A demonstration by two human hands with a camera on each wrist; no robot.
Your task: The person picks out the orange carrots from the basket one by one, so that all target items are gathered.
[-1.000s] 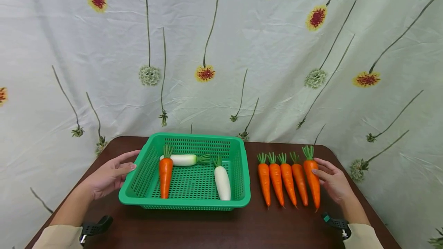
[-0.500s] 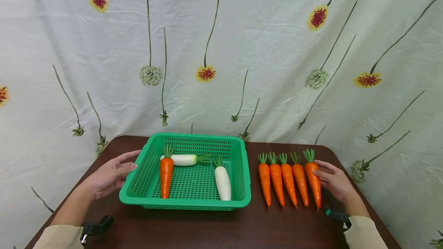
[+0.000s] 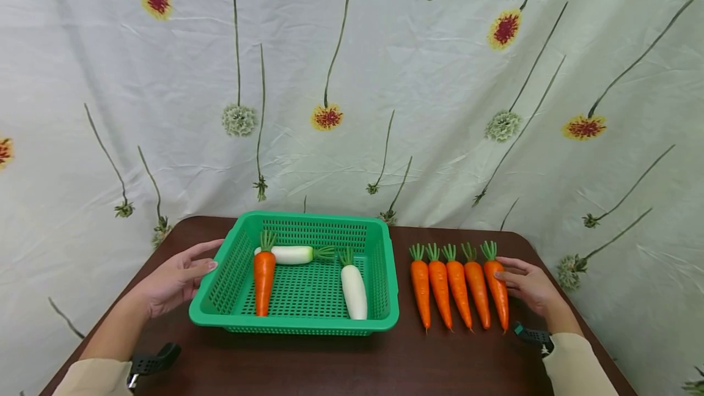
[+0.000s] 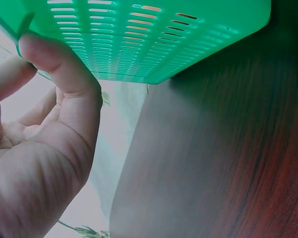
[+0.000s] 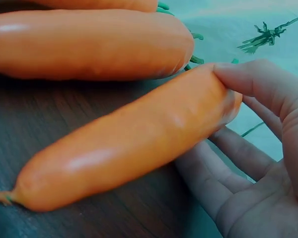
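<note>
My right hand (image 3: pixel 527 287) holds the rightmost carrot (image 3: pixel 497 289) near its leafy end. In the right wrist view, the thumb (image 5: pixel 248 79) lies on the upper side of that carrot (image 5: pixel 124 139) and the other fingers are beneath or behind it. Several more carrots (image 3: pixel 438 289) lie side by side to its left, leaves pointing away from me. At the left, my left hand (image 3: pixel 173 280) touches the outside of the green basket's rim (image 3: pixel 205 298) with loosely bent fingers. Inside the basket are one carrot (image 3: pixel 264 283), a white radish lying crosswise (image 3: pixel 291 255) and another white radish (image 3: pixel 354 292).
Everything stands on a dark brown table (image 3: pixel 308 362). Behind it hangs a pale cloth (image 3: pixel 308 164) printed with flowers. A dark strap (image 3: pixel 154 360) is on the left wrist and another strap (image 3: pixel 533 338) on the right.
The right hand and its carrot have shifted slightly, the leafy end sinking lower into line with the carrots beside it. The left hand and the basket have stayed in place.
</note>
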